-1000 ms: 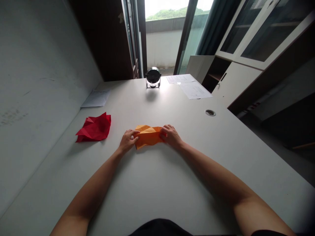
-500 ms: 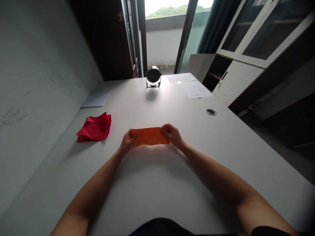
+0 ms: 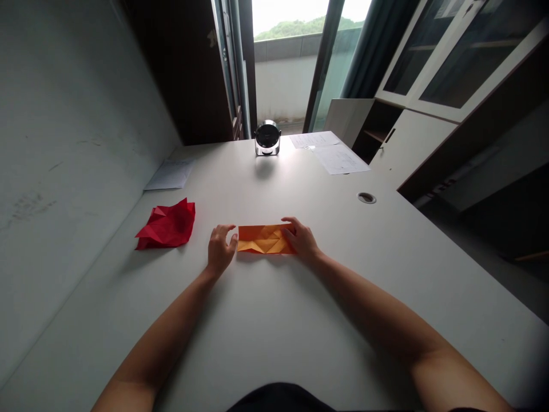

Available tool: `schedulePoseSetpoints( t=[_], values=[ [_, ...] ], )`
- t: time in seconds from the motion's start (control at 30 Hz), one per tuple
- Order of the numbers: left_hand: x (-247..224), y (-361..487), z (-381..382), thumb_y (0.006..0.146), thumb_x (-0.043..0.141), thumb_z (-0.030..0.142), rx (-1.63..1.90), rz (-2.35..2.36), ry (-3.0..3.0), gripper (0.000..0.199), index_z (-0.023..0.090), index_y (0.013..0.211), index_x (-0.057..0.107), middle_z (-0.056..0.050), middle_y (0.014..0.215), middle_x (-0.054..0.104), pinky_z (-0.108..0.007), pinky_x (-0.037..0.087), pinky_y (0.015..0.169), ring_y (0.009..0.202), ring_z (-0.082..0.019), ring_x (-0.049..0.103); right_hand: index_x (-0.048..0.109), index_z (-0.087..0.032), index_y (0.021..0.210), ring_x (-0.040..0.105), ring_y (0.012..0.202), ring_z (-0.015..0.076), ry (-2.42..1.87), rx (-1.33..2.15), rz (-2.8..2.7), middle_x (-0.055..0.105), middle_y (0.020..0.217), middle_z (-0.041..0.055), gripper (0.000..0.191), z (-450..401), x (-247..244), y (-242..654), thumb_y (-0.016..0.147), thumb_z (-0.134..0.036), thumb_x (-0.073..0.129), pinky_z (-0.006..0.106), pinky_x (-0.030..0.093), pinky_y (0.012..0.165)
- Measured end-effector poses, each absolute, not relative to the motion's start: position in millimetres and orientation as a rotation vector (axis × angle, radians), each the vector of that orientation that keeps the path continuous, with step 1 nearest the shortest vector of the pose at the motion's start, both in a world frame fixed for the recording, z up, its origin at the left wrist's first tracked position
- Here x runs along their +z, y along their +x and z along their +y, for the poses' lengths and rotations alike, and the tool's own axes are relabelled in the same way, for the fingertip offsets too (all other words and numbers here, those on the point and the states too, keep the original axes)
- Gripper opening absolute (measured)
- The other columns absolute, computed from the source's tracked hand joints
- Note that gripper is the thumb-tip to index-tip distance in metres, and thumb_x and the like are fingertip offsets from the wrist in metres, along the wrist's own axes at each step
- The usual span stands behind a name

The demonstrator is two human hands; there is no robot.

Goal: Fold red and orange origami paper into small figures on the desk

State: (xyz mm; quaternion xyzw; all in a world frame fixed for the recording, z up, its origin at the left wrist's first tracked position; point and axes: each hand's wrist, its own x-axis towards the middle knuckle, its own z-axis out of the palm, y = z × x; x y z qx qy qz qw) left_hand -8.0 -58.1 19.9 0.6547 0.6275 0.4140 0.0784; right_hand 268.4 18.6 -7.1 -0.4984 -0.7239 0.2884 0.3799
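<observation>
A strip of folded orange paper (image 3: 261, 239) lies lengthwise on the white table in front of me, creases crossing its lighter upper face. At its left end, my left hand (image 3: 220, 246) is open, with thumb and forefinger curved apart beside the paper's edge. My right hand (image 3: 302, 240) holds the other end, its thumb over the paper and its forefinger reaching past the far edge. Some of the right fingers are hidden. Over to the left sits a crumpled sheet of red paper (image 3: 167, 225), away from both hands.
A round black device on a metal stand (image 3: 267, 137) is at the table's far edge. Printed sheets (image 3: 338, 158) lie at the back right, and a pale sheet (image 3: 168, 174) at the back left by the wall. A cable hole (image 3: 366, 198) opens on the right.
My left hand has let go of the orange paper and opened. The paper has gone from being held up between both hands to lying on the table, creased face up.
</observation>
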Motion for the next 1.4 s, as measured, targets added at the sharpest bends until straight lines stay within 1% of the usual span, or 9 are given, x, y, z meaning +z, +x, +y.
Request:
schedulePoseSetpoints(
  t=[0.13, 0.23, 0.33, 0.43, 0.53, 0.8, 0.97, 1.23, 1.4],
  values=[
    [20.7, 11.2, -64.1, 0.097, 0.049, 0.027, 0.91, 1.709, 2.467, 0.025, 0.024, 0.117, 0.064, -0.008, 0.13, 0.062, -0.046, 0.042, 0.11, 0.124, -0.025, 0.054, 0.065, -0.026, 0.118, 0.062, 0.077, 0.0176, -1.272, 0.58, -2.023, 0.068, 0.084, 0.0, 0.03, 21.5, -8.9, 267.1, 0.09, -0.028, 0.056, 0.029, 0.05, 0.074],
    [10.4, 21.5, -63.2, 0.099, 0.049, 0.037, 0.585, 1.569, 2.623, 0.034, 0.026, 0.13, 0.06, -0.007, 0.149, 0.05, -0.049, 0.033, 0.118, 0.14, -0.027, 0.042, 0.068, -0.024, 0.112, 0.062, 0.101, 0.0232, -1.219, 0.407, -2.106, 0.068, 0.107, 0.007, 0.024, 21.3, -7.7, 265.4, 0.09, -0.025, 0.057, 0.036, 0.051, 0.09],
    [-0.6, 20.6, -59.7, 0.101, 0.043, 0.047, 0.389, 1.539, 2.635, 0.05, 0.027, 0.146, 0.047, -0.009, 0.157, 0.04, -0.052, 0.027, 0.121, 0.147, -0.027, 0.034, 0.068, -0.024, 0.114, 0.058, 0.115, 0.0253, -1.148, 0.278, -2.154, 0.065, 0.123, 0.0098, 0.024, 16.7, -2.1, 263.2, 0.096, -0.025, 0.052, 0.041, 0.049, 0.099],
    [-6.2, 15.1, -57.5, 0.102, 0.036, 0.053, 0.297, 1.522, 2.634, 0.056, 0.028, 0.152, 0.039, -0.008, 0.162, 0.033, -0.051, 0.023, 0.123, 0.15, -0.027, 0.028, 0.065, -0.025, 0.122, 0.047, 0.135, 0.0253, -1.015, 0.171, -2.252, 0.055, 0.143, 0.0075, 0.03, 9.2, 3.7, 259.2, 0.1, -0.025, 0.044, 0.047, 0.038, 0.114],
    [-8.7, 11.0, -57.0, 0.101, 0.033, 0.056, 0.247, 1.525, 2.627, 0.062, 0.029, 0.156, 0.031, -0.007, 0.165, 0.026, -0.05, 0.018, 0.124, 0.153, -0.027, 0.022, 0.055, -0.023, 0.139, 0.039, 0.144, 0.0246, -0.92, 0.139, -2.435, 0.046, 0.154, 0.0081, 0.04, 4.6, 1.8, 255.1, 0.102, -0.026, 0.042, 0.05, 0.027, 0.121],
    [-11.3, 1.8, -53.2, 0.097, 0.031, 0.067, 0.135, 1.569, 2.566, 0.076, 0.027, 0.16, 0.019, -0.006, 0.167, 0.015, -0.05, 0.01, 0.126, 0.155, -0.028, 0.012, 0.03, -0.018, 0.158, 0.019, 0.153, 0.0285, -0.935, 0.252, -2.788, 0.026, 0.163, 0.013, 0.069, 8.3, -12.2, 255.6, 0.102, -0.058, 0.034, 0.051, 0.019, 0.124],
    [-8.4, -1.5, -53.1, 0.097, 0.028, 0.068, 0.1, 1.667, 2.51, 0.077, 0.024, 0.16, 0.02, -0.008, 0.168, 0.014, -0.051, 0.009, 0.126, 0.155, -0.028, 0.01, 0.026, -0.017, 0.159, 0.014, 0.154, 0.0287, -1.014, 0.265, -2.816, 0.019, 0.165, 0.0134, 0.077, 9.4, -8.5, 260.2, 0.099, -0.066, 0.028, 0.051, 0.015, 0.125],
    [-7.9, -17.0, -42.2, 0.098, 0.023, 0.066, 0.1, 1.944, 2.308, 0.074, 0.024, 0.159, 0.026, -0.007, 0.167, 0.016, -0.052, 0.01, 0.125, 0.155, -0.028, 0.012, 0.026, -0.02, 0.159, 0.016, 0.154, 0.0292, -1.166, 0.254, -2.756, 0.021, 0.165, 0.0109, 0.075, 16.8, -14.3, 272.2, 0.099, -0.066, 0.027, 0.052, 0.014, 0.125],
    [-10.5, -28.8, -38.3, 0.099, 0.029, 0.061, 0.241, 2.114, 2.237, 0.071, 0.021, 0.157, 0.029, -0.01, 0.165, 0.024, -0.052, 0.013, 0.124, 0.154, -0.03, 0.018, 0.05, -0.025, 0.145, 0.033, 0.148, 0.0235, -1.187, 0.198, -2.591, 0.04, 0.158, 0.0071, 0.051, 21.5, -13.3, 271.8, 0.106, -0.044, 0.023, 0.048, 0.022, 0.123]
  ],
)
